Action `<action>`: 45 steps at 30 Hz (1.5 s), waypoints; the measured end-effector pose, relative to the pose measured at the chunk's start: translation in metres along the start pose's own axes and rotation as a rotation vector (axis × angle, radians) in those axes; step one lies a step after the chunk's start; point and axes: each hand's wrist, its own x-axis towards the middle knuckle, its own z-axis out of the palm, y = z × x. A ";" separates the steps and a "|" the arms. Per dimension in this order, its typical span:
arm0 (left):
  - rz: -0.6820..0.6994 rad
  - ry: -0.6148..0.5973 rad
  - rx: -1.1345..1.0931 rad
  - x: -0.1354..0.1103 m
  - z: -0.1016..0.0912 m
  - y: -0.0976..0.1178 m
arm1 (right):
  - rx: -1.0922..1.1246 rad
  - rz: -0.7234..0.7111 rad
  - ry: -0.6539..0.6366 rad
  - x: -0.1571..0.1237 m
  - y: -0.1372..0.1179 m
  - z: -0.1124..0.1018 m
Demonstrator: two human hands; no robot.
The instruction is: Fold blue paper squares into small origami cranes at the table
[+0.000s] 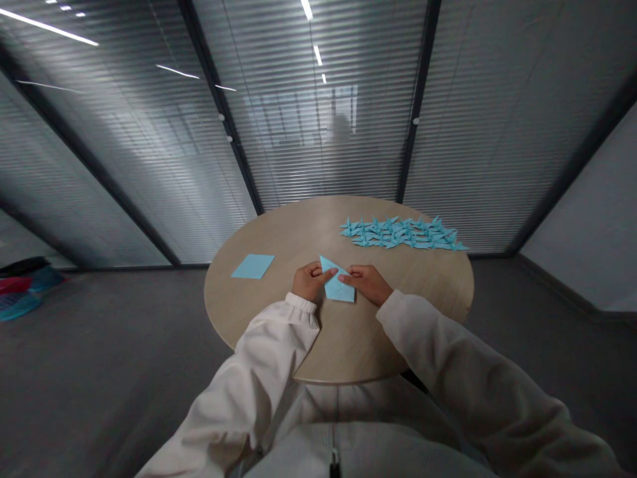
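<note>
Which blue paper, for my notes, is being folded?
The pointed sheet between left hand and right hand; the flat sheet lies untouched, paper cranes further off.

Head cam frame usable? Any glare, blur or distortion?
Head view: ceiling light reflections streak across the glass partition; wide-angle distortion leans the dark partition frames inward; a pixelated patch shows behind the glass; the left hand, right hand and folded blue paper look fairly sharp, without obvious motion blur.
</note>
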 end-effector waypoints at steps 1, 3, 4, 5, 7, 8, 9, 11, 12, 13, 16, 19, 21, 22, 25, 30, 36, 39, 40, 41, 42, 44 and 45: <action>0.007 -0.012 0.018 0.000 0.000 0.000 | -0.022 -0.002 -0.009 0.000 -0.001 0.000; 0.018 -0.036 0.051 -0.002 0.001 0.001 | -0.063 -0.003 -0.022 -0.001 -0.001 0.000; 0.021 -0.045 0.067 -0.002 0.001 0.002 | -0.072 -0.001 -0.028 -0.001 -0.001 0.000; 0.024 -0.049 0.084 -0.003 0.002 0.003 | -0.074 0.005 -0.033 -0.001 -0.001 0.000; 0.036 -0.051 0.110 -0.006 0.004 0.005 | -0.067 0.019 -0.038 -0.001 0.000 0.000; 0.041 -0.052 0.110 -0.007 0.005 0.006 | -0.061 0.027 -0.039 -0.001 0.001 0.001; 0.041 -0.056 0.101 -0.008 0.006 0.007 | -0.052 0.035 -0.041 -0.001 0.001 0.001; 0.027 -0.056 0.059 -0.009 0.007 0.008 | -0.017 0.056 -0.058 -0.001 0.001 0.001; 0.015 -0.051 0.046 -0.009 0.008 0.009 | 0.007 0.068 -0.074 -0.001 0.001 0.002; 0.011 -0.035 0.042 -0.009 0.008 0.009 | 0.029 0.081 -0.090 -0.001 0.001 0.002; 0.010 0.025 0.034 -0.007 0.007 0.011 | 0.045 0.114 -0.110 -0.002 0.001 0.003; 0.009 0.058 0.034 -0.005 0.005 0.011 | 0.017 0.120 -0.101 -0.002 0.001 0.004; -0.006 0.053 0.020 -0.004 0.004 0.011 | 0.013 0.123 -0.099 -0.001 0.001 0.004; -0.014 0.046 0.009 -0.004 0.004 0.010 | 0.013 0.126 -0.099 -0.001 0.001 0.004; -0.025 0.021 -0.025 -0.003 0.003 0.008 | 0.018 0.137 -0.103 -0.001 0.001 0.003; -0.021 -0.014 -0.045 -0.002 0.002 0.005 | 0.055 0.158 -0.116 -0.001 0.002 0.003; 0.003 0.005 -0.026 0.003 -0.002 0.001 | 0.033 0.152 -0.100 -0.002 0.000 0.003; 0.013 0.015 -0.020 0.004 -0.003 0.000 | 0.016 0.157 -0.099 -0.003 -0.001 0.003; 0.013 0.014 -0.020 0.003 -0.003 0.001 | 0.016 0.159 -0.099 -0.003 -0.002 0.003; 0.012 0.013 -0.021 0.003 -0.003 0.001 | 0.017 0.161 -0.101 -0.003 -0.002 0.003; 0.010 0.012 -0.024 0.003 -0.002 0.001 | 0.018 0.161 -0.105 -0.003 -0.001 0.003; 0.010 0.010 -0.034 0.002 -0.002 0.002 | 0.013 0.158 -0.110 -0.002 0.000 0.002; 0.012 0.008 -0.037 0.002 -0.001 0.001 | 0.003 0.155 -0.112 -0.002 0.000 0.002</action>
